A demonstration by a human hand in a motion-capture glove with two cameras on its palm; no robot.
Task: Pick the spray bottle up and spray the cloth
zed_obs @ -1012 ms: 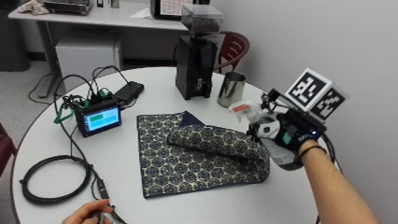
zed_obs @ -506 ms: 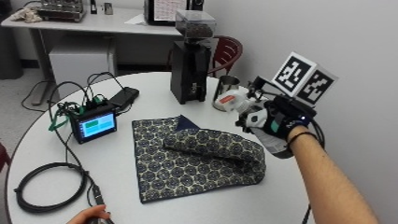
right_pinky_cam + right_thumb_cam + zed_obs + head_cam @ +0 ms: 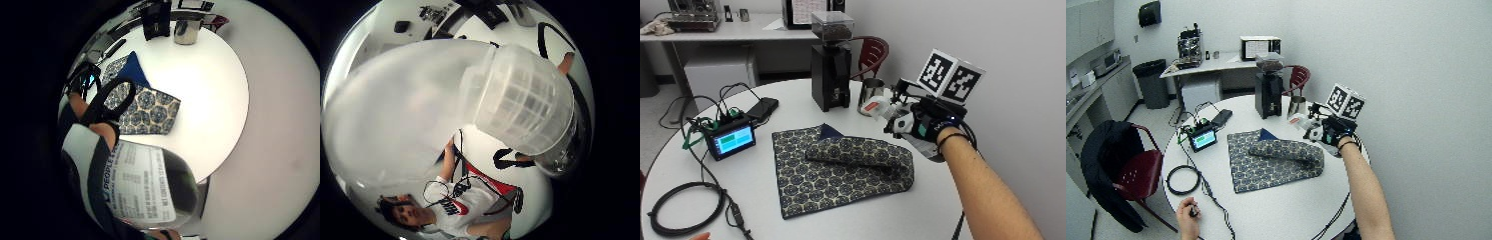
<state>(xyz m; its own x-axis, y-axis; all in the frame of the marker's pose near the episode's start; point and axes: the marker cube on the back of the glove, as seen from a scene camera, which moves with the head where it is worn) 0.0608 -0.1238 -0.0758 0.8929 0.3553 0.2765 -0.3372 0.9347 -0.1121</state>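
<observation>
- The gloved right hand (image 3: 927, 127) holds the spray bottle (image 3: 877, 106) off the round table (image 3: 773, 200), fingers curled round its body; the bottle fills the thumb-side palm view, its translucent ribbed part (image 3: 525, 105) close to the camera.
- The bottle's white head with a red part points toward the middle of the table, seemingly so the spray will land on the cloth (image 3: 840, 167) and not on the bare top.
- The patterned cloth lies partly folded over itself, a blue underside (image 3: 132, 67) showing at one corner; it sits just below and beside the hand.
- A black grinder (image 3: 832, 75) and a steel cup (image 3: 871, 92) stand behind the bottle, and a small screen with cables (image 3: 730, 141) sits well clear on the far side of the cloth.
- Judged from this, lifting is done and spraying is the step in hand; whether a finger is on the trigger cannot be told.
</observation>
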